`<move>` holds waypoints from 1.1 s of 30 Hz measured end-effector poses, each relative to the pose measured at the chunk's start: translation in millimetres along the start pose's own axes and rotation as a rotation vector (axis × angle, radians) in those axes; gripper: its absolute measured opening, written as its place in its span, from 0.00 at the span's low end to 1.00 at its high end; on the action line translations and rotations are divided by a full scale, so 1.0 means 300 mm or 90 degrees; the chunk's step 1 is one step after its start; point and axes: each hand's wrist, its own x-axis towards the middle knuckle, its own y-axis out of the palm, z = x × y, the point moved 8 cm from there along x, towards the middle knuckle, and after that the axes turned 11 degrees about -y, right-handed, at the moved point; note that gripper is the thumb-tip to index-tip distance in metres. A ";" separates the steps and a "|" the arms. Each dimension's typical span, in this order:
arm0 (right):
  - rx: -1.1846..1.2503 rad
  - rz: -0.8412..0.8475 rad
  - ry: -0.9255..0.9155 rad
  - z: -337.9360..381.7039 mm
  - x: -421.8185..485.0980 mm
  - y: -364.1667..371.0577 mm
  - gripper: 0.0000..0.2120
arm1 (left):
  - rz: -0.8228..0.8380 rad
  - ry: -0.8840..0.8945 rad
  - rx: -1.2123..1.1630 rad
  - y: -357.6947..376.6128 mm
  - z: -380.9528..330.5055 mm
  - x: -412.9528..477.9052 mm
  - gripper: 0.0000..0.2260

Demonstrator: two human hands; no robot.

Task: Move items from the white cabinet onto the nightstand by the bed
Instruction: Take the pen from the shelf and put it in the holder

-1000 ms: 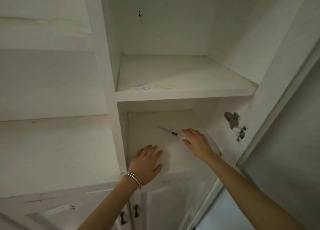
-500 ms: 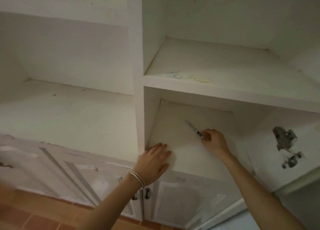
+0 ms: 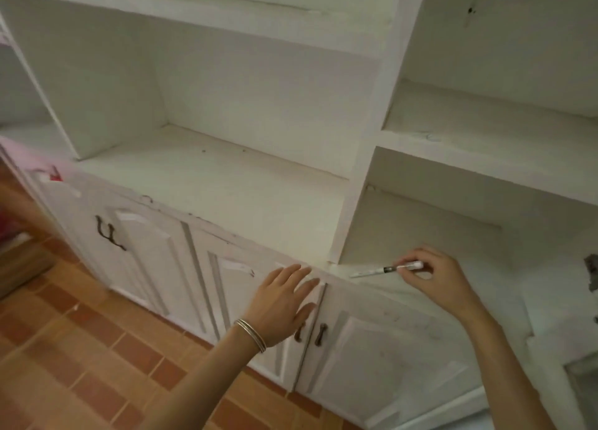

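Nearest thing is the tiled floor [image 3: 97,348] bottom left, with both forearms coming up from the bottom edge. Left hand [image 3: 284,303] is empty, fingers spread flat, sitting over the top of the lower doors [image 3: 372,342] just left of the dark handles [image 3: 318,334]; can't tell if it's actually touching the wood. There's a bangle [image 3: 250,334] on that wrist. Right hand [image 3: 437,279] is a bit farther in and to the right, fingertips pinched on the white end of a pen [image 3: 385,270] (thin, pale, dark band near the grip; could be a marker, too small to say). So the pen is already off the shelf and in the air at the front lip of the lower-right cubby of the cabinet [image 3: 365,158]. Its long axis runs nearly level, with the free tip pointing left, toward the left hand, which is near that tip but not touching it. Farther back the cubbies [image 3: 226,177] look bare. Neither nightstand nor bed is in view, so I'd guess the carry is next, and with only a fingertip pinch at one end the pen could swing or slip.
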 end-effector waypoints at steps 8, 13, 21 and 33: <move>0.067 0.233 -0.117 0.617 0.007 0.629 0.07 | 0.026 -0.185 0.074 -0.215 0.412 -0.634 0.21; 0.056 0.340 -0.306 1.129 -0.014 1.048 0.04 | -0.005 -0.361 0.119 -0.456 0.691 -1.129 0.22; 0.101 0.487 -0.628 1.928 -0.216 1.572 0.08 | -0.035 -0.690 0.208 -0.744 0.942 -1.962 0.22; 0.203 0.678 -0.898 2.719 -0.515 2.223 0.06 | -0.068 -1.060 0.284 -0.870 1.116 -2.829 0.27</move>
